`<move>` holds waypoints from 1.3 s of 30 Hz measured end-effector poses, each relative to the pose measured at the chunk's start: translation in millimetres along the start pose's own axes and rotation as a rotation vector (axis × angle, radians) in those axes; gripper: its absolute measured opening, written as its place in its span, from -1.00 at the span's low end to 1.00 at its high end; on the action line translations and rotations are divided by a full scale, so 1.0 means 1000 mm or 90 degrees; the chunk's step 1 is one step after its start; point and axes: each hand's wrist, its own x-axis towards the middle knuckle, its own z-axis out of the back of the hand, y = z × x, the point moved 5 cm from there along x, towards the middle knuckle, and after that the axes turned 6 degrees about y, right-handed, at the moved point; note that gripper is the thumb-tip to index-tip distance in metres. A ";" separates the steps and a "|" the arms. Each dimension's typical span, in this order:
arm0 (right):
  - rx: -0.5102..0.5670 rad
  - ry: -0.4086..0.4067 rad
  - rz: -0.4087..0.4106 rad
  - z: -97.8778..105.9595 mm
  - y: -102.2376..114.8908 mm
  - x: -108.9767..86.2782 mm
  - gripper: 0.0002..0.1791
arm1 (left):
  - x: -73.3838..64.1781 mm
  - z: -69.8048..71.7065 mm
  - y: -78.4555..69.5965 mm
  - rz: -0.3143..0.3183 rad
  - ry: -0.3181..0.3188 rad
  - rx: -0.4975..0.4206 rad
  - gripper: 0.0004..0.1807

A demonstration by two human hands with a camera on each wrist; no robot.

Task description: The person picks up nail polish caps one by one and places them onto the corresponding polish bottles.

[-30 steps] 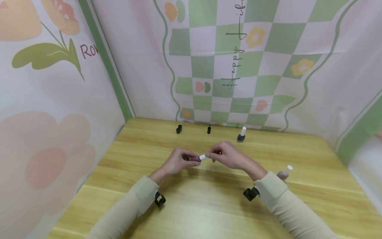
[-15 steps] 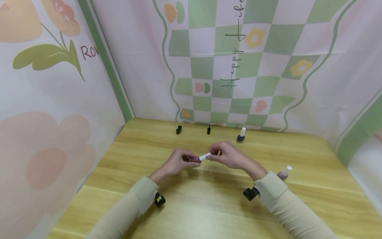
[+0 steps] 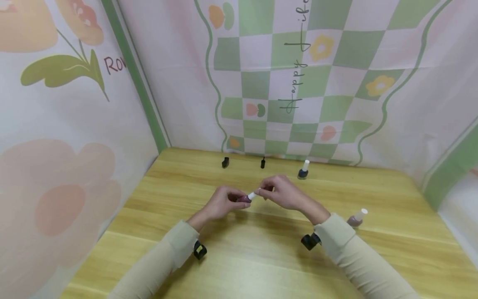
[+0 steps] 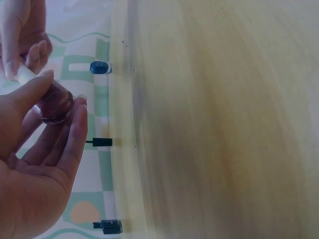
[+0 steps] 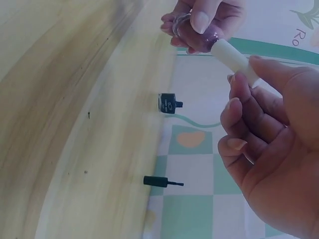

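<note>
Over the middle of the table my left hand (image 3: pixel 220 203) holds a purple nail polish bottle (image 3: pixel 244 199), its thumb and fingers on either side of the glass. From the other side, my right hand (image 3: pixel 281 193) pinches the bottle's white cap (image 5: pixel 232 56) between thumb and index finger. The cap sits at the bottle's neck, and the bottle is tilted with that end up and to the right. In the right wrist view the remaining right fingers are loosely curled below the cap.
Along the wooden table's (image 3: pixel 239 257) back edge stand a small uncapped black nail polish bottle (image 3: pixel 225 162), a black brush cap (image 3: pixel 263 163) and a dark blue nail polish bottle (image 3: pixel 303 173) with a white cap. A mauve nail polish bottle (image 3: pixel 354 221) stands beside the right sleeve.
My right fingertips slid out along the white cap, then came back in nearer the bottle, showing less of the cap. My left hand has kept its grip on the bottle in about the same place.
</note>
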 end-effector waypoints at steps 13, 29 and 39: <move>0.035 -0.068 0.003 -0.009 0.011 0.016 -0.93 | 0.000 0.005 0.001 -0.018 -0.021 0.016 -0.83; 0.074 -0.105 -0.007 -0.017 0.007 0.021 -0.91 | 0.003 0.008 0.003 -0.037 -0.099 -0.020 -0.86; 0.105 -0.113 -0.019 -0.019 0.002 0.019 -0.86 | 0.005 0.005 0.004 -0.043 -0.083 -0.030 -0.81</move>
